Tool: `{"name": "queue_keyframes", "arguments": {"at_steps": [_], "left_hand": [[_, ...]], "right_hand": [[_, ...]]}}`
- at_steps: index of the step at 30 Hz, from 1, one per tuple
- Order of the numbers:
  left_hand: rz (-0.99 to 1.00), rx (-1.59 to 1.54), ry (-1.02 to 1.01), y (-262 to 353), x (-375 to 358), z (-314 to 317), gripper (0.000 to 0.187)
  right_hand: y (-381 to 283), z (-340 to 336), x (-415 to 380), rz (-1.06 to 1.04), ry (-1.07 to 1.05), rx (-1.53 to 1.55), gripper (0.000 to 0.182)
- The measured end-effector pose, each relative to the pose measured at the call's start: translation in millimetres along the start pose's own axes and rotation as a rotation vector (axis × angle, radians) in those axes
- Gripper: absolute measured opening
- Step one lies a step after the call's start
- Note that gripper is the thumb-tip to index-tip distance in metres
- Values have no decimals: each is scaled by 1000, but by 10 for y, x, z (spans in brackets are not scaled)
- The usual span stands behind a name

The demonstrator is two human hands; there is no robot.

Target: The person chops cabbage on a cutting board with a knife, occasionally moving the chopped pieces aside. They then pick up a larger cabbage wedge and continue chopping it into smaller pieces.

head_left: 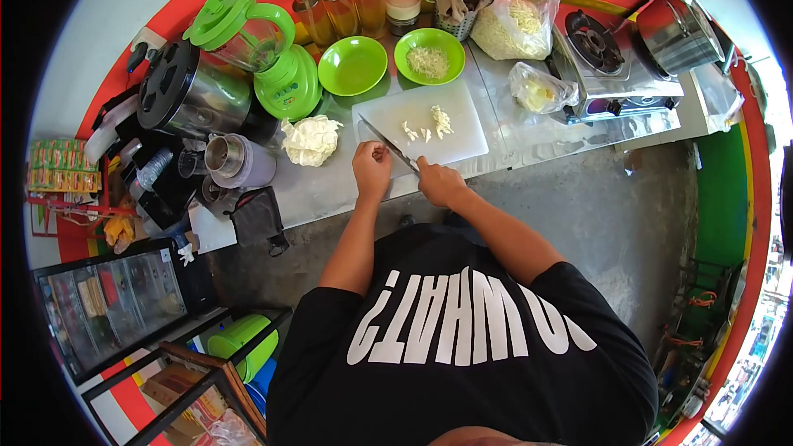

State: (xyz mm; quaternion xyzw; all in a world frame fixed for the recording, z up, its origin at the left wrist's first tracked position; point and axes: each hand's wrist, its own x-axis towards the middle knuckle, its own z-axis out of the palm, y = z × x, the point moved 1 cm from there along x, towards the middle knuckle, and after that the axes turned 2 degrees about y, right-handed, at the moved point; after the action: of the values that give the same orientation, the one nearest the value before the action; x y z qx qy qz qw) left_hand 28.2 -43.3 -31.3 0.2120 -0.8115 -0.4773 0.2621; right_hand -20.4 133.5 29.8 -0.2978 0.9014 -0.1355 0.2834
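Note:
My right hand (pixel 440 182) is wrapped round the handle of a kitchen knife (pixel 386 139), its blade slanting up and left over the white cutting board (pixel 464 112). Beside the blade, my left hand (pixel 373 167) is closed with curled fingers at the board's lower left edge; what it holds, if anything, is hidden. Small pale chopped pieces (pixel 442 120) lie on the board to the right of the knife. Left of the board sits a pale, leafy cabbage-like head (pixel 311 140). Behind the board, one green bowl (pixel 401 48) contains pale shreds (pixel 429 63).
Another green bowl (pixel 353 64) stands by a green blender (pixel 289 87). Pump bottles (pixel 339 7) line the wall. To the right are a bag of shreds (pixel 516 25), a small plastic bag (pixel 541 89) and a gas stove (pixel 611 83). A metal-topped container (pixel 235 161) stands left.

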Motion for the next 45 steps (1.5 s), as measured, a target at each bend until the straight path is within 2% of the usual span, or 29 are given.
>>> {"name": "queue_keyframes", "arguments": {"at_steps": [5, 8, 10, 11, 13, 19, 24, 28, 31, 33, 38, 40, 41, 43, 45], "left_hand": [[-22, 81, -7, 0, -49, 66, 22], [57, 236, -113, 253, -127, 20, 33], [96, 439, -264, 376, -199, -33, 47], [93, 446, -266, 385, -252, -56, 47], [42, 459, -362, 402, -337, -35, 60], [-82, 510, -437, 549, -385, 21, 70], [-172, 433, -455, 590, -322, -85, 69], [-157, 436, -444, 613, -294, -44, 69], [-173, 425, -426, 679, -288, -15, 67], [-149, 458, -419, 733, -259, -5, 65], [-43, 466, -438, 597, -30, -180, 58], [-126, 374, -416, 635, 124, -400, 45], [-122, 378, -405, 596, 201, -536, 45], [156, 410, -207, 546, 347, -799, 40], [177, 452, -127, 487, 507, -1094, 40]], "right_hand": [[336, -209, -96, 12, -79, 36, 32], [653, -348, -125, 37, -100, 44, 34], [869, -370, -135, 50, -118, 55, 35], [982, -379, -131, 48, -97, 87, 36], [1166, -424, -92, 46, -75, 119, 37], [1328, -403, -48, -29, -116, 195, 36], [1261, -383, -165, -110, -50, 247, 35], [1161, -522, -246, -137, -79, 94, 29], [1214, -431, -222, -179, -33, 30, 27], [1272, -377, -197, -277, 93, 9, 26], [1144, -384, -241, -200, 114, 31, 29], [928, -477, -324, -84, 138, 79, 27], [881, -443, -318, -65, 175, 127, 30], [771, -391, -300, -68, 209, 164, 31], [660, -385, -291, -67, 254, 212, 30]]}}
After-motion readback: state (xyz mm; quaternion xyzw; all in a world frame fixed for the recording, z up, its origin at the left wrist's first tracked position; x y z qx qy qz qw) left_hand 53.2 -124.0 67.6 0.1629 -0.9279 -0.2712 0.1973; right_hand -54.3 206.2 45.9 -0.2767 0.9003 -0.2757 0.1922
